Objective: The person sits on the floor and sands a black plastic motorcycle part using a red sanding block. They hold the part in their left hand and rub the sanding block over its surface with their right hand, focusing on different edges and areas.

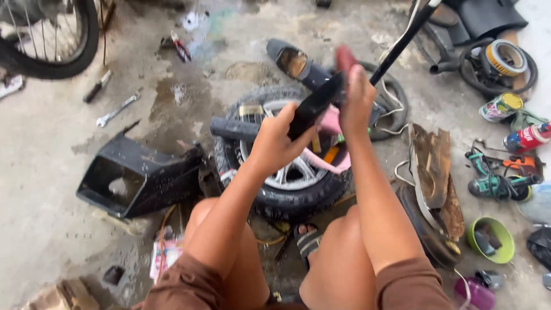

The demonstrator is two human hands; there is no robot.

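Observation:
My left hand (274,138) grips a long black bar-like part (314,105) held above a small wheel with a black tyre (287,198) and silver alloy rim (293,175). My right hand (356,95) is closed on the upper end of the same black part, with a blurred red piece (345,57) showing just above the fingers. A pink cloth (330,161) lies across the rim under my hands. My knees and one sandalled foot (307,240) sit just below the wheel.
A black plastic housing (135,178) lies left of the wheel. A spanner (117,109), a screwdriver (97,86) and red-handled pliers (179,47) lie on the concrete. Right: spray can (525,138), tins, green bowl (489,240), a second tyre (427,229), a bicycle wheel (49,40) top left.

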